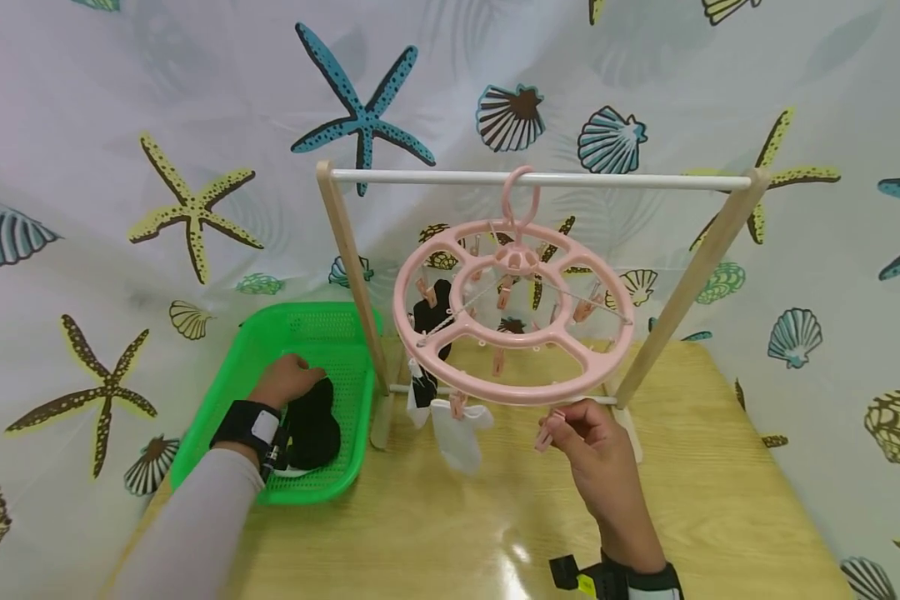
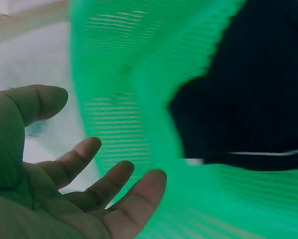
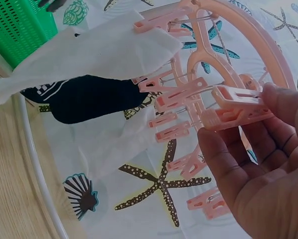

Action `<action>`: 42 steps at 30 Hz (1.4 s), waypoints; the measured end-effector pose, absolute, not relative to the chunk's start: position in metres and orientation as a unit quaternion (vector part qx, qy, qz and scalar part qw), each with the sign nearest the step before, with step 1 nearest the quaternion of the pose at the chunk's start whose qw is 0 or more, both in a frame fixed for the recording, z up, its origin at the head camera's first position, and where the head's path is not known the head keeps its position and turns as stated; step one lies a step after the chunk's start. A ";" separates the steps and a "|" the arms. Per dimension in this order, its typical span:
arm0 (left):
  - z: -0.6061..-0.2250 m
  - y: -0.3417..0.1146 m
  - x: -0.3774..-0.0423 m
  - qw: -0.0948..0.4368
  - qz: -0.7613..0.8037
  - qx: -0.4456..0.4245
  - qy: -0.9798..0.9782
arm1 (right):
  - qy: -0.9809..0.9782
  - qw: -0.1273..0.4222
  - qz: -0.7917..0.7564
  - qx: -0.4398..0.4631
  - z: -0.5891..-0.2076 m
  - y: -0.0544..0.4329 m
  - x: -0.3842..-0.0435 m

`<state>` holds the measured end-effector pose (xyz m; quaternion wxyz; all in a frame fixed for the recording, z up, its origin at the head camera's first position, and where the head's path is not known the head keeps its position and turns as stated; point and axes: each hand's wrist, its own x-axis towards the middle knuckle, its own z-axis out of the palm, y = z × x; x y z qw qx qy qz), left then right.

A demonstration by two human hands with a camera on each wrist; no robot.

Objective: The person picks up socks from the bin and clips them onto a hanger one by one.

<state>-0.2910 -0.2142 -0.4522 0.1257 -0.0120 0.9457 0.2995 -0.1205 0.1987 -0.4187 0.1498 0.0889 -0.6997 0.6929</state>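
Note:
My left hand point(image 1: 288, 379) is over the green basket point(image 1: 365, 450), beside black socks point(image 1: 315, 429). In the left wrist view its fingers are spread and hold nothing, apart from a black sock point(image 2: 258, 94) with a thin white line. My right hand point(image 1: 600, 450) pinches a pink clothespin point(image 3: 238, 104) between thumb and fingers. That clothespin hangs at the front of the pink round drying hanger point(image 1: 513, 392). A white sock point(image 1: 457, 437) is clipped at the hanger's front left. Behind it hangs a black sock point(image 3: 94, 97).
The hanger hooks over a white rod point(image 1: 420, 177) on a wooden stand point(image 1: 690, 283). Several pink clothespins point(image 3: 171, 132) dangle from the rings. Beneath is a wooden table point(image 1: 450, 542); behind it hangs a curtain point(image 1: 217, 83) printed with starfish and shells.

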 end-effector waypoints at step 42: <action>-0.461 -0.205 -0.287 0.095 0.411 -0.032 0.906 | -0.699 0.134 0.696 0.097 -0.421 0.199 -0.124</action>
